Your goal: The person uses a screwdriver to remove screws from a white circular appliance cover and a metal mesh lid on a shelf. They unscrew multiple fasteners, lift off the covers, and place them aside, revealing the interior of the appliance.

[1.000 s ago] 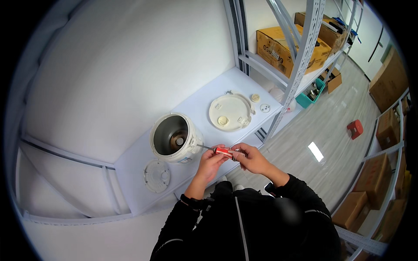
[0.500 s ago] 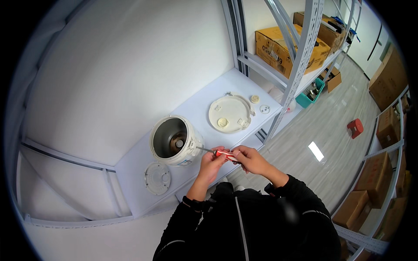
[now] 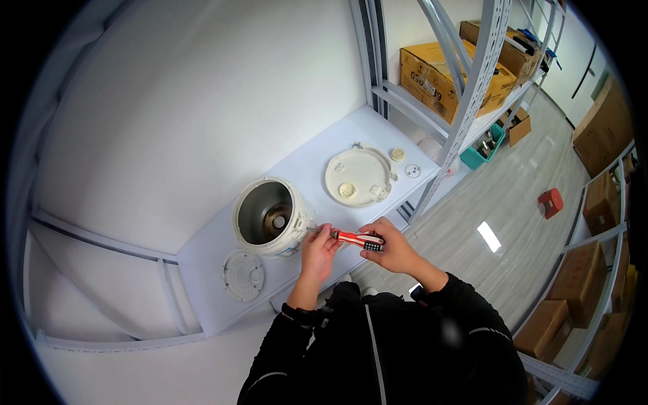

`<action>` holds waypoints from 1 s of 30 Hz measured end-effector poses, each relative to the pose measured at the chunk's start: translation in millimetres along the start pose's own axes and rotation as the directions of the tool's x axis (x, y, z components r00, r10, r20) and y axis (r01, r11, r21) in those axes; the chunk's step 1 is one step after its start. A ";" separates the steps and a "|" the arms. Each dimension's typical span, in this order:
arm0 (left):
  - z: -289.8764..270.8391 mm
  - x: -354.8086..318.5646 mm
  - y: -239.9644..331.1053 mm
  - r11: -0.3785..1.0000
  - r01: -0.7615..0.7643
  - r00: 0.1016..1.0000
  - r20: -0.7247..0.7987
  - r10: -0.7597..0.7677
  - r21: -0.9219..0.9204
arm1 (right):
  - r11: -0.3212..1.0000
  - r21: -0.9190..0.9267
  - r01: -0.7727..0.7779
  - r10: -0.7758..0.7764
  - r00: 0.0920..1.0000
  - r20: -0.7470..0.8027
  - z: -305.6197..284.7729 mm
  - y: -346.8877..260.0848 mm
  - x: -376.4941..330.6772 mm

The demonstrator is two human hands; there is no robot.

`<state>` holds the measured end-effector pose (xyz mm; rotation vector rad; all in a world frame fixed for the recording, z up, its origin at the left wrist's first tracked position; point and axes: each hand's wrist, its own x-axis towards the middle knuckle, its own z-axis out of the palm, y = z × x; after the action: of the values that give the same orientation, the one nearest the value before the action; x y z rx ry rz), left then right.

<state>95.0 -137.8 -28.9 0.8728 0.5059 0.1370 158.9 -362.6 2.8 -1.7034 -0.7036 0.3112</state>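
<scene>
A red-and-white screwdriver [image 3: 354, 237] lies level between my hands, its shaft pointing left at the side of a white cylindrical appliance body [image 3: 305, 226] with a metal-lined, open interior. My right hand [image 3: 391, 248] grips the handle's black end. The fingers of my left hand [image 3: 318, 253] close around the shaft just ahead of the handle. Whether the tip touches the housing I cannot tell. Below the appliance body lies a round, perforated white cover [image 3: 244, 275]. To its right rests a round cream lid [image 3: 356, 169] with a small round piece [image 3: 347, 190] on it.
A small cream cap [image 3: 397, 154] and a white disc [image 3: 413, 171] lie at the right end of the white shelf [image 3: 283, 165]. Metal rack posts [image 3: 472, 88] rise beside it. Beyond are a yellow box [image 3: 425, 75], a teal basket [image 3: 478, 155] and a red stool [image 3: 551, 202].
My right hand has shifted back on the handle, so more of the screwdriver shows. My left fingers have moved off the handle onto the shaft. The appliance body stays in place.
</scene>
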 end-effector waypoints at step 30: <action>14.2 -14.5 5.2 0.998 0.003 1.000 0.025 -0.004 0.061 | 0.983 -0.158 -0.095 0.118 0.982 0.146 -32.3 -9.4 -9.7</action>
<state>89.6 -148.9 -12.0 0.9317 0.4901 0.1076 166.7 -392.9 18.5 -1.8789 -0.7662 0.4804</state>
